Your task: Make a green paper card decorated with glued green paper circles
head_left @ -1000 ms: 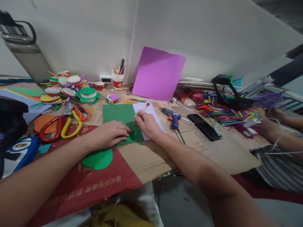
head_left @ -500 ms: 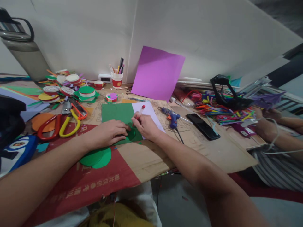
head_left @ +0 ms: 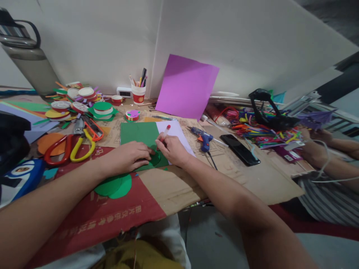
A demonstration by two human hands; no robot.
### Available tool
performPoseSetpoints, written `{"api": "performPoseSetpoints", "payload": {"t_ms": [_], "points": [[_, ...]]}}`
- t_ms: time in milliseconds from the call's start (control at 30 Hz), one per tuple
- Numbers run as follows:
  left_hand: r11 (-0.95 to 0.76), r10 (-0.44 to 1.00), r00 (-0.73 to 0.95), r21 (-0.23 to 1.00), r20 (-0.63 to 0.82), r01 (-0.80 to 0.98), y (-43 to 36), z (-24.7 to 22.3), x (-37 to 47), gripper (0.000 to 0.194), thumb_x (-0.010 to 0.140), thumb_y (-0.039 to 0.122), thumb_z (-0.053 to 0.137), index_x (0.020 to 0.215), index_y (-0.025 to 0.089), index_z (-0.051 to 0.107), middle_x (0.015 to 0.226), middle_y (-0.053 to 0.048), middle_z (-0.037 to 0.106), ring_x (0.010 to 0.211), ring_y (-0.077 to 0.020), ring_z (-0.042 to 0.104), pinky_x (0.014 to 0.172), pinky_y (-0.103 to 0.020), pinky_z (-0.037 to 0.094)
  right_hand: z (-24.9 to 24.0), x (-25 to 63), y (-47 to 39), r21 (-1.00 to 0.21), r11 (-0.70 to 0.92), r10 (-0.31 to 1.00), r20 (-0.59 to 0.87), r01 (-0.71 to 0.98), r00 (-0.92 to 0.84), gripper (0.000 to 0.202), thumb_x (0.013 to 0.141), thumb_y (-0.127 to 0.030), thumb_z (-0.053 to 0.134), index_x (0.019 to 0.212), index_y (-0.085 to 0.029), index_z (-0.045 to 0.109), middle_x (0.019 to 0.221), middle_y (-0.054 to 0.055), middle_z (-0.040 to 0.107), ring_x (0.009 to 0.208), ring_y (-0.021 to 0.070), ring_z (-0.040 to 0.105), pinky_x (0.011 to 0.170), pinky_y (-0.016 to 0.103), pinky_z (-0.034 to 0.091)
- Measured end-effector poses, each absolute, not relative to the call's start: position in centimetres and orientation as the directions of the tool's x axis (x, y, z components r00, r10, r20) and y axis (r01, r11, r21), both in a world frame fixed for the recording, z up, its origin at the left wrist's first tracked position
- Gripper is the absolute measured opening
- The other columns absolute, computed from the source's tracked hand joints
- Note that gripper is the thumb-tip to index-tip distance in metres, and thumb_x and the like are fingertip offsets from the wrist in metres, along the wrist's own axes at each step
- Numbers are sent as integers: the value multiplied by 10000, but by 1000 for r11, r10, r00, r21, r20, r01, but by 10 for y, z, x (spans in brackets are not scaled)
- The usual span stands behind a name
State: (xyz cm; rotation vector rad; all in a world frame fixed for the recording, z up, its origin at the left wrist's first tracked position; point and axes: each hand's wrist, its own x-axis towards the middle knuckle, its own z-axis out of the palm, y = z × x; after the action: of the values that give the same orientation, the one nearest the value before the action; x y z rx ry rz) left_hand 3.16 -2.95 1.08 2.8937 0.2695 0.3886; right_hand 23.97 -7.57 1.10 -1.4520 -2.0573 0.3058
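Note:
My left hand [head_left: 136, 156] lies flat on a dark green paper sheet [head_left: 137, 132], fingers stretched out, its fingertips on a green paper circle [head_left: 155, 160]. Pinched in my right hand [head_left: 171, 147] is a red-capped pen [head_left: 167, 129], held tilted at the circle's upper edge; its tip is hidden by my fingers. A pale lilac sheet [head_left: 179, 136] lies under the green one and shows at the right. More green paper circles [head_left: 122, 186] overlap on the red cardboard below my left wrist.
Left are red-and-yellow-handled scissors [head_left: 82, 145], several decorated paper-cup drums [head_left: 103, 110] and a bottle [head_left: 33, 67]. A blue glue gun [head_left: 206, 142] and a black phone [head_left: 240, 149] lie right, near pipe cleaners [head_left: 260, 136]. Another person's hands [head_left: 316, 149] are at the far right.
The pen in my right hand has tipped slightly to the left, and that hand has shifted very little. My left hand stays in place on the paper.

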Motion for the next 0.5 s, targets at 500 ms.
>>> {"api": "performPoseSetpoints", "payload": {"t_ms": [500], "points": [[-968, 207, 950, 191, 235, 164, -32, 13, 33, 224, 937, 246, 504, 1095, 191, 653, 1124, -84, 683, 1029, -212, 615, 889, -339, 458, 8, 242, -76, -401, 385, 901, 360, 831, -244, 249, 925, -273, 422, 748, -172, 565, 666, 29, 603, 640, 140, 557, 662, 241, 376]]}}
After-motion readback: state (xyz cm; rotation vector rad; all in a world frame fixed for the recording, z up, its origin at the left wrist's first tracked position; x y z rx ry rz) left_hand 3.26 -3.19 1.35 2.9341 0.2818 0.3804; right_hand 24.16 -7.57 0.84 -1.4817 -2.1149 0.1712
